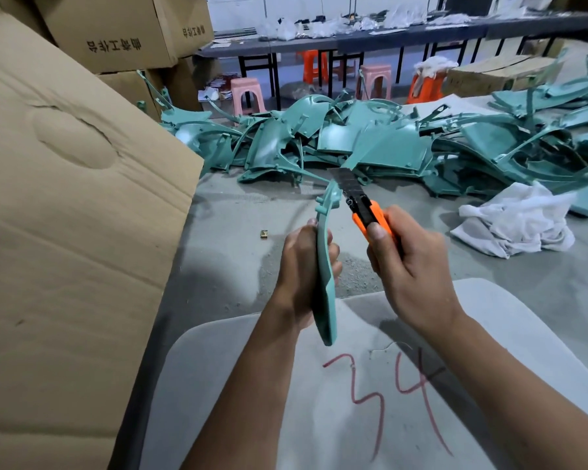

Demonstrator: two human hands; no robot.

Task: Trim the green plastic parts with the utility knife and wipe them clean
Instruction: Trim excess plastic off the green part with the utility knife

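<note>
1. While the left hand (302,262) keeps its grip closed around the green part (325,266), edge-up above the lap, the top corner is offered to the blade.
2. Right hand (409,262) is clenched on the orange utility knife (364,212), blade right at that corner, probably paring flash.
3. White rag (520,220) waits nearby on the floor for wiping; the untrimmed pile (370,140) lies beyond.

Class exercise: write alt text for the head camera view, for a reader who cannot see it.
The left hand holds a curved green plastic part upright while the right hand sets an orange utility knife by its top; more green parts are piled behind.
</note>
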